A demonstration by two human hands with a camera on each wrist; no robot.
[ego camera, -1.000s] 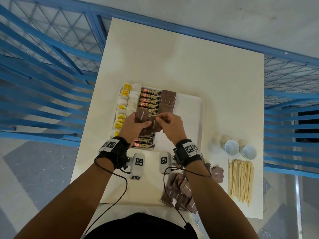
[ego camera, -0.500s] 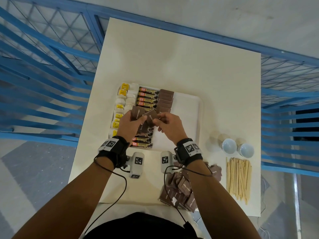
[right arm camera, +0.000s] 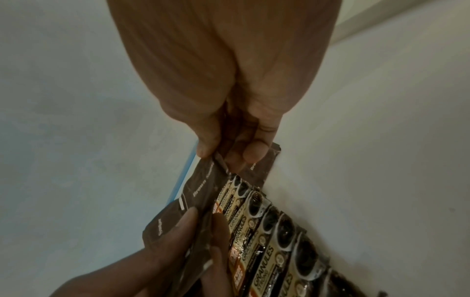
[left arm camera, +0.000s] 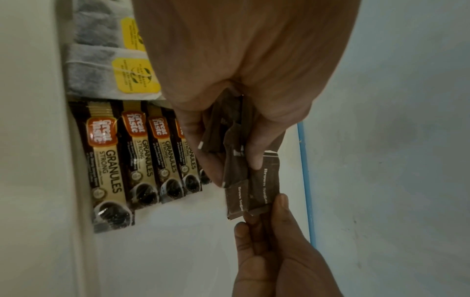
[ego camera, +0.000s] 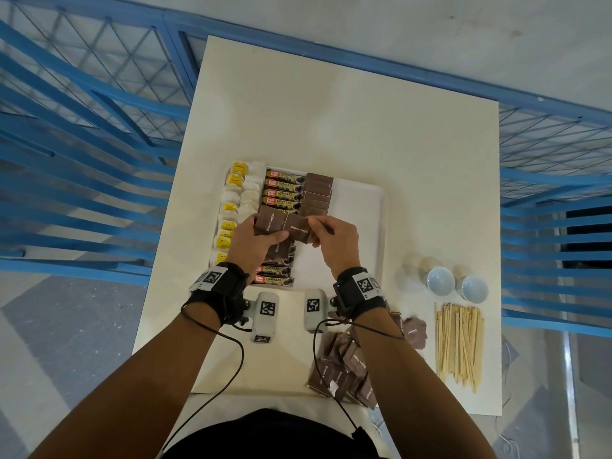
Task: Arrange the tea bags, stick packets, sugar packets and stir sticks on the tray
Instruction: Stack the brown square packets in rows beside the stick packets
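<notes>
Both hands are raised over the white rectangular plastic tray (ego camera: 361, 207) on the cream table (ego camera: 347, 120). Left hand (ego camera: 253, 241) grips a fanned bundle of brown paper "Brown Sugar" sugar packets (ego camera: 270, 223), thumb across the front and fingers curled behind. Right hand (ego camera: 334, 238) pinches one brown sugar packet (ego camera: 298, 228) at its edge between thumb and fingertips; this packet overlaps the bundle, so the two hands are joined through the packets. On the tray, left to right: a column of white tea bags with yellow tags (ego camera: 231, 207), a column of black-and-gold "Granules" stick packets (ego camera: 281, 187), and a short stacked column of brown sugar packets (ego camera: 318, 190) at the far end. The hands and held bundle cover the middle of the stick-packet column; its near end shows just below the left wrist. The tray's right portion is bare white surface. Off the tray: a loose heap of brown sugar packets (ego camera: 344, 369) on the table's near edge, partly hidden by the right forearm; a bundle of pale wooden stir sticks (ego camera: 458, 342) lying well to the right; two small white cups (ego camera: 457, 286) just beyond the sticks. Blue metal railing (ego camera: 82, 104) flanks the table on both sides.
</notes>
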